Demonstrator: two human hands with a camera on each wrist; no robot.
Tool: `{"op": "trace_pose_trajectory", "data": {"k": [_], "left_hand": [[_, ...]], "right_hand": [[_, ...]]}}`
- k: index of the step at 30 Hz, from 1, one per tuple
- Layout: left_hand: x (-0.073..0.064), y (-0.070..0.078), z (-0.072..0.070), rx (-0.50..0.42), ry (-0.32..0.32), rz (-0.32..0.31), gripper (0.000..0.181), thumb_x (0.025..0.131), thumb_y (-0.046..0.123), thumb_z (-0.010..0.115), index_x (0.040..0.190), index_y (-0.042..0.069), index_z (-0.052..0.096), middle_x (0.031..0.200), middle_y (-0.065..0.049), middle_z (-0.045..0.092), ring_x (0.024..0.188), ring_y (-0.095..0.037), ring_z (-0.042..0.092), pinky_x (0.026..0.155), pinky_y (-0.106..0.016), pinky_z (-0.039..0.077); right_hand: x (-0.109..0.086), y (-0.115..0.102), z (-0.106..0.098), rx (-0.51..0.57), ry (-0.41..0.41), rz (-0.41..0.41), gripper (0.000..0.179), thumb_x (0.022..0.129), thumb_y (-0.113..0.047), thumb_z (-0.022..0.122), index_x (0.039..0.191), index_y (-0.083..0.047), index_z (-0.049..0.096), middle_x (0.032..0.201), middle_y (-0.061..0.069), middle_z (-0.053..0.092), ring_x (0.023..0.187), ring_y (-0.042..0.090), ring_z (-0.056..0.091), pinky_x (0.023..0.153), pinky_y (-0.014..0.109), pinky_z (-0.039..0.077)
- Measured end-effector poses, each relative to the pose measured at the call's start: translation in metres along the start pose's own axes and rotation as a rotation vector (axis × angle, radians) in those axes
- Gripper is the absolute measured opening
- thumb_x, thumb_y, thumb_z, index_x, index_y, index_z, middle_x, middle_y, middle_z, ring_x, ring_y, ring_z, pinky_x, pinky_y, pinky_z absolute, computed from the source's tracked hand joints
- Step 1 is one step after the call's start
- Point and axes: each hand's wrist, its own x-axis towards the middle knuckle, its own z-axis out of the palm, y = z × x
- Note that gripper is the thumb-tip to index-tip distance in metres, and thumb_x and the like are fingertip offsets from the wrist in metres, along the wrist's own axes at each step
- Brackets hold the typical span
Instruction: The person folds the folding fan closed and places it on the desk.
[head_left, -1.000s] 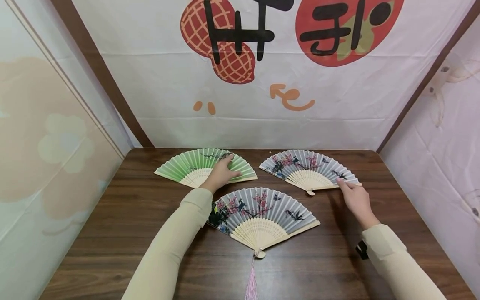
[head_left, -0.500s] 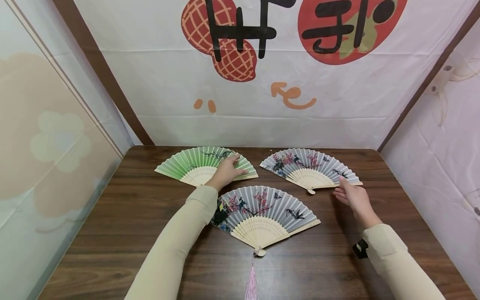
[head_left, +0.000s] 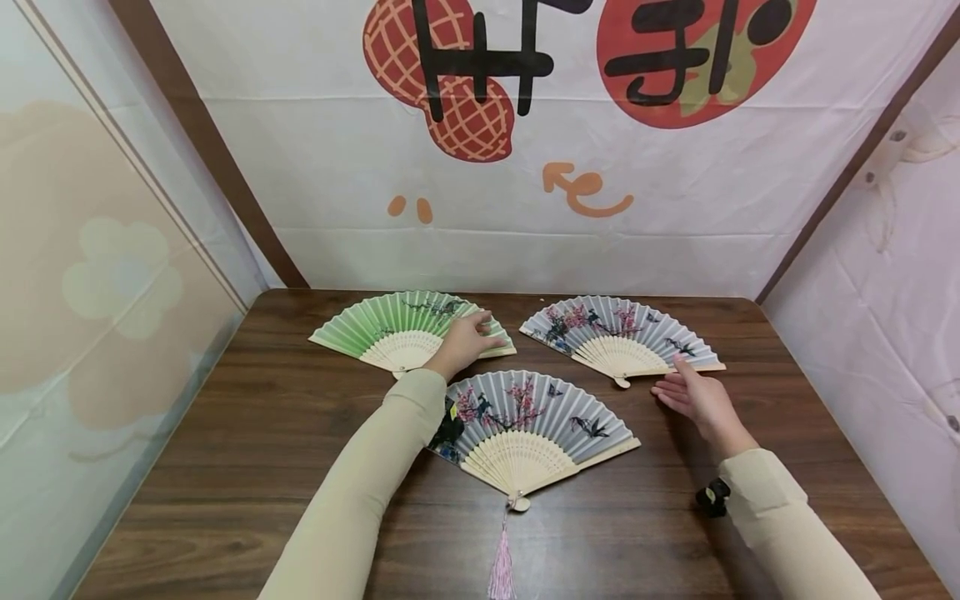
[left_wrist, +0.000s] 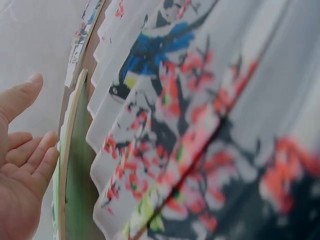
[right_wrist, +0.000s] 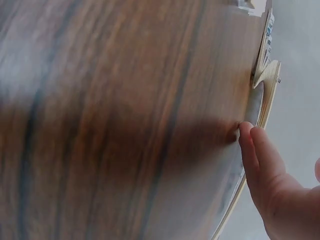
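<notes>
Wide between thumb and fingers, the left grip [head_left: 467,340] holds nothing and lies over the right part of a green pleated fan with pale wooden ribs [head_left: 360,329], spread at the far left of the brown wood-grain desk [head_left: 247,467]; whether they touch, I cannot tell. Nearer and towards the middle, a grey pleated fan with pink blossom, dark birds and a butterfly [head_left: 547,408] lies spread, a pink thread tassel [head_left: 502,562] trailing from its pivot. Farther right, at the far side, a second grey blossom-printed fan with pale ribs [head_left: 611,329] is spread. At its lower right edge is the right grip [head_left: 705,404], thumb apart from the extended fingers, holding nothing; contact is unclear.
</notes>
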Motion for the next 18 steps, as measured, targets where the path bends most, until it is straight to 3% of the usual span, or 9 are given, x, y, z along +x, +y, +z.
{"op": "trace_pose_trajectory", "data": {"k": [4,11,18], "left_hand": [[0.003,0.001,0.005,-0.011,0.003,0.001,0.071,0.084,0.024,0.070,0.142,0.006,0.035,0.142,-0.009,0.044,0.123,-0.025,0.048,0.101,-0.040,0.045],[0.003,0.005,0.009,-0.030,0.005,-0.010,0.069,0.083,0.022,0.070,0.141,0.005,0.036,0.140,-0.010,0.046,0.123,-0.025,0.049,0.101,-0.040,0.045],[0.006,0.007,0.012,-0.061,0.003,-0.012,0.066,0.084,0.020,0.069,0.140,0.004,0.038,0.138,-0.011,0.048,0.120,-0.025,0.051,0.099,-0.039,0.046]], "right_hand": [[0.002,0.002,0.001,0.057,-0.023,0.004,0.083,0.095,-0.052,0.035,0.139,0.017,0.019,0.140,0.035,0.028,0.092,0.009,0.064,0.094,0.026,0.049],[0.004,0.003,0.000,0.182,-0.049,0.039,0.079,0.097,-0.046,0.035,0.140,0.016,0.011,0.134,0.033,0.033,0.092,0.013,0.065,0.096,0.027,0.048],[0.006,0.002,0.001,0.274,-0.078,0.074,0.079,0.097,-0.045,0.035,0.142,0.013,0.006,0.143,0.033,0.020,0.096,0.015,0.064,0.103,0.029,0.041]]}}
